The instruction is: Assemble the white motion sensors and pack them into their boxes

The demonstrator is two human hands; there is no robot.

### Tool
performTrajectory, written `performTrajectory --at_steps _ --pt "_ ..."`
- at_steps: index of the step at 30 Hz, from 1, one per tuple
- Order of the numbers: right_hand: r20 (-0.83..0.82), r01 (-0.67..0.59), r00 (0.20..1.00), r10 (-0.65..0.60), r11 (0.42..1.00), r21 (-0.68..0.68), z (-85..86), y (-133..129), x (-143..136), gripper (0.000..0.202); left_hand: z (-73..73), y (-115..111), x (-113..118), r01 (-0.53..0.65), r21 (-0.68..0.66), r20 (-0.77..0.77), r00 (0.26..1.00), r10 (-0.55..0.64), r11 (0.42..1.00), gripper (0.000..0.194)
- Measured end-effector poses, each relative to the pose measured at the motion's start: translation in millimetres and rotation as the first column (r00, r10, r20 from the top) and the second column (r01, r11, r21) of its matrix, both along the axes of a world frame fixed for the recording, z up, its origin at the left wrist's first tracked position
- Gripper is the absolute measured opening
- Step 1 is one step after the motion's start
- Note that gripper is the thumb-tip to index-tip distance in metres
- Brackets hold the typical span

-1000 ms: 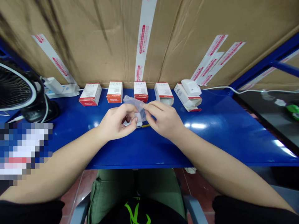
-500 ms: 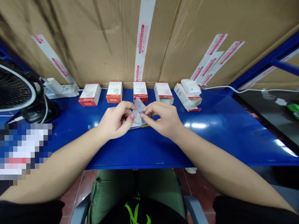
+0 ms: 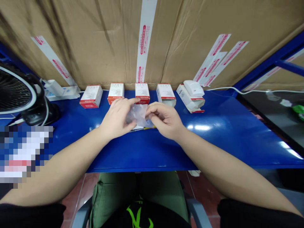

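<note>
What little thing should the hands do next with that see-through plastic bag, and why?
Maybe the right hand should gently tug its side of the plastic bag while the left hand steadies the other side. The right hand is curled at one edge, and the left thumb and forefinger stand apart at the other. I can't tell where the bag's opening is.

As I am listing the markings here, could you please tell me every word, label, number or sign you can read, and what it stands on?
"DETECTOR", as best I can tell: red front of the middle box.
Other boxes: print too small or blurred to read.
Tape strips on the cardboard: red characters, too blurred to read.
Green mark on the black shirt: cut off, no readable word.
Clear plastic bag: no text visible.
</note>
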State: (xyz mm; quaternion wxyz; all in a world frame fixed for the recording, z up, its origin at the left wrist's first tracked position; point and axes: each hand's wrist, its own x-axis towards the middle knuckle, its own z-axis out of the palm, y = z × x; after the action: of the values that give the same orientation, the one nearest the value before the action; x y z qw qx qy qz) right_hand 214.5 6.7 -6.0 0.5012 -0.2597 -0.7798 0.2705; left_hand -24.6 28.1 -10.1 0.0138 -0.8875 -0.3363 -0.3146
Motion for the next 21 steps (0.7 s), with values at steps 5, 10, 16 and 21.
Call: performTrajectory --at_steps 5,10,16,21 --pt "-0.007 0.022 1.0 -0.024 0.98 -0.197 -4.0 3 0 0.017 2.7 0 -1 -0.056 0.078 -0.022 0.998 0.057 0.995 0.064" --pt "0.022 0.086 0.996 -0.083 0.963 -0.257 -10.3 7 0 0.03 4.1 -3 1 -0.072 0.136 -0.098 0.991 0.085 0.988 0.067" --pt "0.019 0.124 0.992 -0.124 0.954 -0.272 -9.6 8 5 0.021 4.5 -2 -1 -0.034 0.147 -0.105 0.993 0.05 0.988 0.069" --pt "0.013 0.12 0.993 -0.121 0.965 -0.232 -12.0 9 2 0.037 4.1 -4 0 0.005 0.148 -0.089 0.996 0.008 0.989 0.069"
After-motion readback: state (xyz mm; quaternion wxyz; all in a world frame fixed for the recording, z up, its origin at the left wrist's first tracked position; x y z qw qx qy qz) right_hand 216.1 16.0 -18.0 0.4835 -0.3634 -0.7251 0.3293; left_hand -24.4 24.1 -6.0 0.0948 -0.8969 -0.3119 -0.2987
